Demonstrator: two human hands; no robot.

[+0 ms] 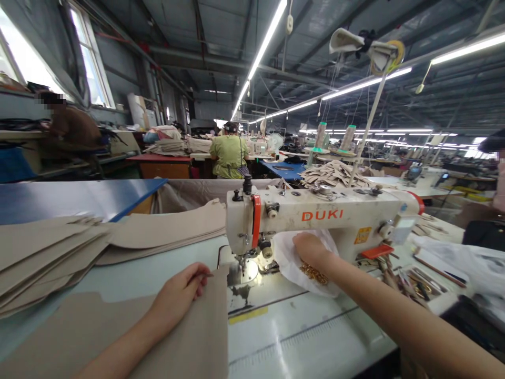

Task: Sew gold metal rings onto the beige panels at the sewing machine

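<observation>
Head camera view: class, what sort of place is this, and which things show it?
Probably a sewing factory: a white sewing machine with orange DUKI lettering, stacked flat beige panels beside it, and tall grey thread cones behind.

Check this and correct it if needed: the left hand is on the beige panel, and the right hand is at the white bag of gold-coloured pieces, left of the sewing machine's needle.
Wrong side: the head view shows the white bag to the right of the sewing machine's needle. The rest stands.
</observation>
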